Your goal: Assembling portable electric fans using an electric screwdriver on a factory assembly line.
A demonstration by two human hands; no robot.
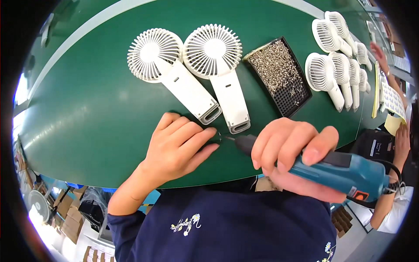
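Note:
My right hand (297, 153) is wrapped round a teal electric screwdriver (327, 172) with a black nose. Its thin bit points left, toward a few tiny screws (220, 139) on the green table. My left hand (179, 144) rests beside these screws, fingers bent, with a gap between index finger and thumb. Nothing shows clearly between them. Just beyond the hands lie two white handheld fans, a left fan (185, 89) and a right fan (229, 98), with round slatted heads pointing away and grey-edged loop ends toward me.
A black tray (288, 102) of small silver screws sits right of the fans. Several more white fans (334, 72) are grouped at the far right. Past the table's right edge, another person's hand (402, 142) and sheets of stickers (393, 99) appear. A cable (395, 168) trails from the screwdriver.

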